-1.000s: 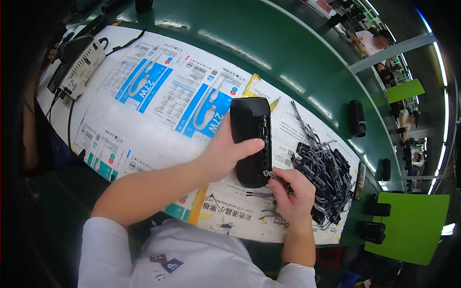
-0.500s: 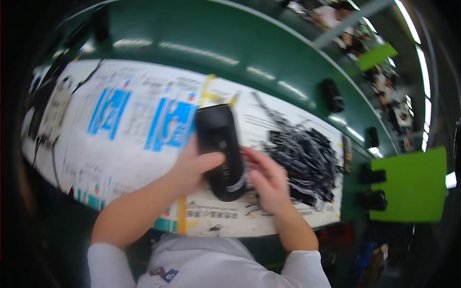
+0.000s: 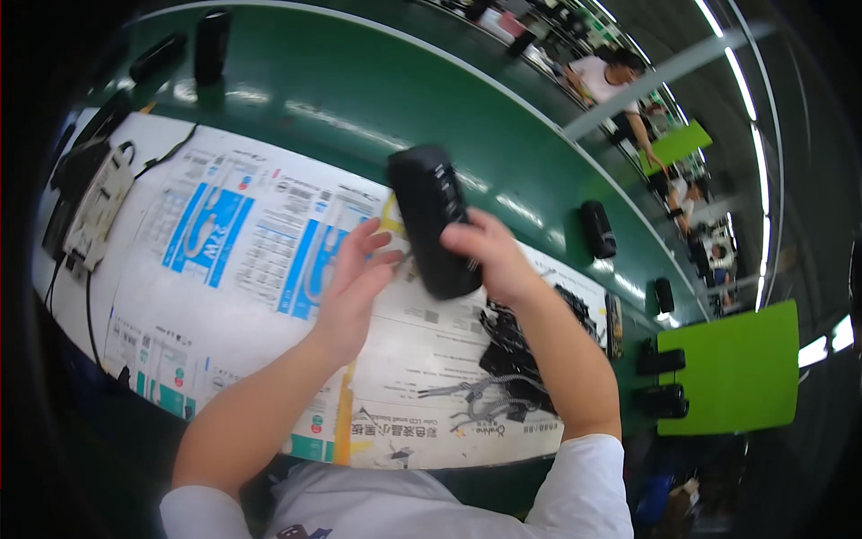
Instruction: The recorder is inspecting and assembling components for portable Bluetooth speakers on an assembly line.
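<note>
Black device in the right hand, left hand free

Right hand (image 3: 498, 259): grip closed around the black rounded device (image 3: 429, 216), thumb across its face. Device sits tilted in front of the person, over the far edge of the printed white sheet (image 3: 260, 346) covering part of the green worktop (image 3: 269, 58). Left hand (image 3: 352, 283): grip open and empty, fingers spread just beside the device; blur there makes contact hard to judge, though a gap seems to show. Dark cable pile (image 3: 507, 346) near the right forearm, partly hidden by it. Grey cords (image 3: 489, 391) trail from its near side.
</note>
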Action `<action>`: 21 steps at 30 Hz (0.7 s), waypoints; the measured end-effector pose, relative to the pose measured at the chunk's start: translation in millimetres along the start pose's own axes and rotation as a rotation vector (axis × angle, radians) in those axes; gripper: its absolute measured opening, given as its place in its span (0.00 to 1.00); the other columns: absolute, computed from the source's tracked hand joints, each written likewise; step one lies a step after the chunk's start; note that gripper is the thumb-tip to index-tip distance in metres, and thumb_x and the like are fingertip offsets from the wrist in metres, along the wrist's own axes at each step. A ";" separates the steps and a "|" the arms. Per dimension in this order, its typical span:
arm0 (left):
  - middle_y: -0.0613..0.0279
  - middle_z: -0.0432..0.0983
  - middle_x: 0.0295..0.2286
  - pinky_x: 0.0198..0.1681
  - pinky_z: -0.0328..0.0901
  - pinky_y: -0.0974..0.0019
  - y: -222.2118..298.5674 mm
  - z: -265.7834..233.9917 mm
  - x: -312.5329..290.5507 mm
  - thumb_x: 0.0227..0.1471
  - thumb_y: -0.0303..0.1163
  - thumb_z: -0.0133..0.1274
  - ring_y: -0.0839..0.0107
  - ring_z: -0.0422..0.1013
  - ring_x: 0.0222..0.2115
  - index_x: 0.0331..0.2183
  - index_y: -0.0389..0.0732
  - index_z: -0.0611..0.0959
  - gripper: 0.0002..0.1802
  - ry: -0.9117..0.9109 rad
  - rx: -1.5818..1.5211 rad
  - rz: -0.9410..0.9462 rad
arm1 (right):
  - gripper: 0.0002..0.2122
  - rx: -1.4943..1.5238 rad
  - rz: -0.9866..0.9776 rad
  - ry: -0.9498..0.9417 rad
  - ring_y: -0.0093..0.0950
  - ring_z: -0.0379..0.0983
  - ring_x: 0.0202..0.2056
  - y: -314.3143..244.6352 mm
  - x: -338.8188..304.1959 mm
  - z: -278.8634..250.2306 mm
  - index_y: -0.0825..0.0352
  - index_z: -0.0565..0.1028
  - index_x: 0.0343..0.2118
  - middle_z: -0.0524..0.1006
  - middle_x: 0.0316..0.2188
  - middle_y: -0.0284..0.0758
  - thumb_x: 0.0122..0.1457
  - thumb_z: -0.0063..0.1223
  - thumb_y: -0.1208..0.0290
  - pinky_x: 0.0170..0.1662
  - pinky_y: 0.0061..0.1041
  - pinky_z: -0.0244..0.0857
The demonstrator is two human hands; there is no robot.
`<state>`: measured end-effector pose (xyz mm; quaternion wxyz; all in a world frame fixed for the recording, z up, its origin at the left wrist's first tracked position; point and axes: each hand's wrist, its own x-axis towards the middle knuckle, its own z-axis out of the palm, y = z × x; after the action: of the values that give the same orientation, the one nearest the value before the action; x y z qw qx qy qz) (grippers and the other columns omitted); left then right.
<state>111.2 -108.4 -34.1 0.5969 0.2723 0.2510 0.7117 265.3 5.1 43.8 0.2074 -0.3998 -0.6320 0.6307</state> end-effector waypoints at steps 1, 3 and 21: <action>0.55 0.56 0.50 0.54 0.53 0.65 0.4 -3.7 3.8 0.51 0.31 0.46 0.67 0.59 0.49 0.55 0.39 0.57 0.31 0.024 0.014 0.000 | 0.18 0.081 -0.006 0.007 0.24 0.71 0.34 -6.5 21.0 -5.2 0.71 0.71 0.40 0.75 0.34 0.36 0.50 0.55 0.63 0.39 0.23 0.66; 0.59 0.58 0.48 0.51 0.56 0.65 1.0 -8.7 6.8 0.50 0.30 0.46 0.68 0.61 0.48 0.54 0.40 0.60 0.29 -0.012 0.063 -0.051 | 0.15 0.235 0.128 0.024 0.29 0.74 0.31 -6.9 68.9 -28.6 0.70 0.72 0.37 0.75 0.33 0.37 0.53 0.52 0.62 0.38 0.29 0.70; 0.63 0.72 0.37 0.46 0.61 0.70 2.5 -1.8 4.1 0.47 0.26 0.50 0.75 0.67 0.38 0.44 0.39 0.72 0.18 -0.207 0.425 -0.066 | 0.36 -0.999 0.332 0.451 0.42 0.73 0.40 -16.2 206.0 -70.3 0.80 0.68 0.43 0.73 0.42 0.50 0.40 0.57 0.49 0.43 0.31 0.66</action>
<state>107.6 -104.8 -33.3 0.5717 0.4552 0.3414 0.5911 192.8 209.4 17.8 0.0211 -0.6680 -0.7222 0.1783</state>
